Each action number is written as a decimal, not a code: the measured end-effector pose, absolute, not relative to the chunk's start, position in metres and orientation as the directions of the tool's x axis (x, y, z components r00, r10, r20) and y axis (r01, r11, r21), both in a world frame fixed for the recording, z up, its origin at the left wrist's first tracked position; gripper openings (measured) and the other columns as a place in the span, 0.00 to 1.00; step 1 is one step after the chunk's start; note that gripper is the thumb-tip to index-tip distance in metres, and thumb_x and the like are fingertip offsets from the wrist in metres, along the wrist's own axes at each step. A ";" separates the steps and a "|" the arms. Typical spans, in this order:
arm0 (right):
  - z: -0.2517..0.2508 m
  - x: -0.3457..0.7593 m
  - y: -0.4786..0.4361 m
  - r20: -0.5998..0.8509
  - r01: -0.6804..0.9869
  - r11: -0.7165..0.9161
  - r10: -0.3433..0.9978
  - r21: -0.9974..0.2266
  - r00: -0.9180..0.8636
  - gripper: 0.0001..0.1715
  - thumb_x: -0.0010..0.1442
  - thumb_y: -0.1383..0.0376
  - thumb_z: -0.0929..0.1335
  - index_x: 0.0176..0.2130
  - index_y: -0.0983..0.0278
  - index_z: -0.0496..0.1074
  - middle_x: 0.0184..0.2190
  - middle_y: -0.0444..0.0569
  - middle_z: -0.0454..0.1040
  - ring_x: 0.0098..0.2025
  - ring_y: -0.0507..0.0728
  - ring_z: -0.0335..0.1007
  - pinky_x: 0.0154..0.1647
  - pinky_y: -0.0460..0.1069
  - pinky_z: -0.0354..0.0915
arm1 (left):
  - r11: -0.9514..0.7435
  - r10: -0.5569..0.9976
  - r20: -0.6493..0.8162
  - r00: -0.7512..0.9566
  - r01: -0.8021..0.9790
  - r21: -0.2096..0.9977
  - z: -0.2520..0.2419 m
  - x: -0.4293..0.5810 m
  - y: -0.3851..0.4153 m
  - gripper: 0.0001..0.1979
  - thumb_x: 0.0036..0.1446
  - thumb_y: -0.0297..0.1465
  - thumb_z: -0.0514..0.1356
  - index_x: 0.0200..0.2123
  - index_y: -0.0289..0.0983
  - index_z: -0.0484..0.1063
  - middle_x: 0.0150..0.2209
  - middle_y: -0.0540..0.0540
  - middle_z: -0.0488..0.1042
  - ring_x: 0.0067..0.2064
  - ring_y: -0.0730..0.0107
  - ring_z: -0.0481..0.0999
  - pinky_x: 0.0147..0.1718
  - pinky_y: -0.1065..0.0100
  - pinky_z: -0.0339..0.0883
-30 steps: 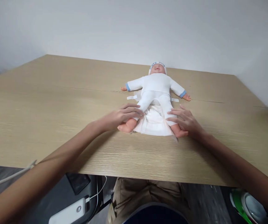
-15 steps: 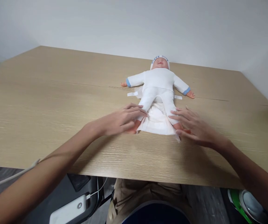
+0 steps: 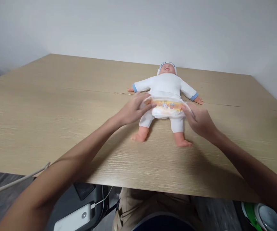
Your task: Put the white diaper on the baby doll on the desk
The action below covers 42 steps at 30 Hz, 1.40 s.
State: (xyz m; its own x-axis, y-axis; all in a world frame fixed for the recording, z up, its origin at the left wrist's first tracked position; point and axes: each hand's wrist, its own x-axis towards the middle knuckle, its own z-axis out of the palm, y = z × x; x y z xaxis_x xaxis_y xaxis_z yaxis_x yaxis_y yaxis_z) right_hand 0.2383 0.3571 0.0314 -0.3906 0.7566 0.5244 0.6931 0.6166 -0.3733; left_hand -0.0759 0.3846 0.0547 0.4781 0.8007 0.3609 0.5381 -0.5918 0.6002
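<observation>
A baby doll [image 3: 166,84] in a white suit with blue cuffs and a white headband lies on its back, feet toward me. The front of a white diaper [image 3: 166,112] is folded up between its legs over the lower belly, showing an orange printed band. My left hand [image 3: 138,107] pinches the diaper's left corner between thumb and fingers. At the opposite corner, my right hand [image 3: 197,118] is closed on the diaper's edge. The side tapes are hidden by the hands and the diaper front.
The doll lies on a wide wooden table [image 3: 63,128] set against a pale wall. Below its front edge are a white power bank [image 3: 73,219] with a cable, on a black seat [image 3: 54,208], and a green and white container [image 3: 261,215] at the lower right.
Both hands have moved from the doll's lower legs up to its hips. The diaper front, flat between the legs before, is now lifted and folded over the doll's front.
</observation>
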 end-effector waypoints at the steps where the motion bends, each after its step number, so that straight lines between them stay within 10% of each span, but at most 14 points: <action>1: 0.035 0.237 0.370 0.548 0.671 0.616 0.756 -0.412 -0.358 0.27 0.82 0.51 0.59 0.37 0.59 0.73 0.35 0.51 0.76 0.38 0.62 0.73 0.43 0.57 0.68 | -0.577 0.813 0.381 0.440 0.527 0.624 0.056 -0.073 0.395 0.20 0.76 0.49 0.57 0.44 0.39 0.77 0.49 0.41 0.80 0.54 0.52 0.78 0.63 0.48 0.70; 9: 0.025 0.228 0.478 0.357 0.596 0.346 0.928 -0.725 -0.105 0.32 0.72 0.36 0.65 0.44 0.60 0.78 0.48 0.56 0.82 0.54 0.68 0.75 0.63 0.63 0.69 | -0.376 0.920 0.280 0.275 0.410 0.831 0.042 -0.053 0.488 0.25 0.73 0.55 0.56 0.46 0.39 0.78 0.52 0.39 0.83 0.61 0.43 0.78 0.67 0.46 0.68; 13: 0.014 0.223 0.506 0.053 0.438 0.079 0.996 -0.895 -0.071 0.30 0.66 0.38 0.70 0.42 0.62 0.78 0.42 0.53 0.83 0.45 0.63 0.75 0.53 0.58 0.72 | -0.226 0.953 0.161 0.255 0.254 0.940 0.024 -0.041 0.514 0.28 0.70 0.57 0.59 0.47 0.37 0.79 0.51 0.36 0.85 0.60 0.43 0.80 0.64 0.49 0.70; 24: 0.018 0.238 0.450 -0.107 0.332 -0.010 0.955 -0.943 -0.276 0.34 0.60 0.33 0.74 0.39 0.60 0.77 0.38 0.51 0.82 0.39 0.62 0.76 0.40 0.54 0.72 | -0.081 0.959 -0.003 0.282 0.288 0.954 0.026 -0.056 0.453 0.33 0.65 0.66 0.60 0.30 0.40 0.67 0.31 0.45 0.74 0.40 0.55 0.77 0.44 0.57 0.73; 31: 0.033 0.273 0.424 0.215 0.628 0.321 0.946 -0.709 -0.241 0.25 0.65 0.44 0.75 0.49 0.61 0.79 0.43 0.52 0.85 0.41 0.61 0.79 0.44 0.54 0.71 | -0.230 0.966 0.097 0.239 0.627 0.745 0.053 -0.062 0.445 0.25 0.74 0.54 0.55 0.31 0.42 0.65 0.29 0.48 0.71 0.35 0.60 0.70 0.40 0.60 0.67; 37: -0.005 0.288 0.390 0.348 0.758 0.367 0.917 -0.539 -0.197 0.16 0.68 0.51 0.70 0.45 0.61 0.79 0.40 0.53 0.84 0.39 0.62 0.79 0.45 0.56 0.70 | -0.552 0.819 0.450 0.355 0.702 0.450 0.082 -0.034 0.429 0.13 0.76 0.42 0.56 0.50 0.40 0.73 0.55 0.38 0.79 0.58 0.50 0.74 0.61 0.50 0.68; 42: -0.019 0.291 0.385 0.268 0.797 0.242 0.958 -0.553 -0.105 0.23 0.64 0.43 0.72 0.39 0.60 0.78 0.35 0.52 0.82 0.40 0.64 0.77 0.42 0.55 0.68 | -0.736 0.675 0.377 0.634 0.612 0.290 0.083 0.018 0.416 0.16 0.75 0.44 0.60 0.52 0.39 0.77 0.59 0.36 0.78 0.65 0.43 0.70 0.67 0.44 0.62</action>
